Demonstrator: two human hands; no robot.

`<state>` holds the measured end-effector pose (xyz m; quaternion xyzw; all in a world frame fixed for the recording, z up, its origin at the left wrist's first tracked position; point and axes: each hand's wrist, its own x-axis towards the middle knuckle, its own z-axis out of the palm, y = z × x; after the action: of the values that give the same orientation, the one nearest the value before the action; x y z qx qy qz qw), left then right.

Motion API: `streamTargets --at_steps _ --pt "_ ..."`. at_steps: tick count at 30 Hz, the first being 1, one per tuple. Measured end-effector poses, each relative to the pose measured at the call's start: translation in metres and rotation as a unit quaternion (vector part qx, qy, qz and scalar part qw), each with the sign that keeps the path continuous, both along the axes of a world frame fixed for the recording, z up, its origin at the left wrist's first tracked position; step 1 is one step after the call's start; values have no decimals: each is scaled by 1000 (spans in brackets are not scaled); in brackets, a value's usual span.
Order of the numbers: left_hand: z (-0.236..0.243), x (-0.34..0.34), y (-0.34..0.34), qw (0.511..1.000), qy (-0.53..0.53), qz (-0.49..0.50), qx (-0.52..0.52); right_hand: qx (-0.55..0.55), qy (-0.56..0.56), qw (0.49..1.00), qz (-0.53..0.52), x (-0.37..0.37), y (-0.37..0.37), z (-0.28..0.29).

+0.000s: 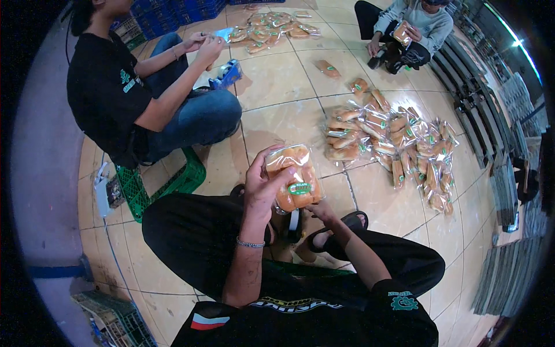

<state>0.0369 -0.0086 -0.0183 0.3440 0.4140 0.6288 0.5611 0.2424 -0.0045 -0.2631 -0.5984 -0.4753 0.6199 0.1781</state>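
A clear plastic bag of golden bread rolls, with a green oval label on its front, is upright before me. My left hand is closed around its left side, the thumb pressed across the front near the label. My right hand is at the bag's lower right corner with its fingers curled in. The bag partly covers those fingers, so what they pinch is hidden. Just below the bag, between my legs, stands a black tape dispenser, its top partly hidden by the bag.
Bagged breads lie heaped ahead to the right; another pile is farther back. A person sits at left by a blue tape dispenser; another person crouches at far right holding bagged bread. A green crate is at left. Metal trays line the right.
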Motion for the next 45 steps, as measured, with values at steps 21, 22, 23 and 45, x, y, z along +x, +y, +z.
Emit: streamTargets --at_steps 21,22,23,45 --pt "-14 -30 3 993 -72 72 -64 197 -109 969 98 -42 95 15" --pt "-16 -32 2 992 -64 87 -59 219 -136 957 135 -47 96 29" --pt "-13 -29 4 993 -58 93 -53 215 -141 957 130 -41 101 23" --pt "-15 -29 3 998 23 32 -54 212 153 962 -86 23 81 151"
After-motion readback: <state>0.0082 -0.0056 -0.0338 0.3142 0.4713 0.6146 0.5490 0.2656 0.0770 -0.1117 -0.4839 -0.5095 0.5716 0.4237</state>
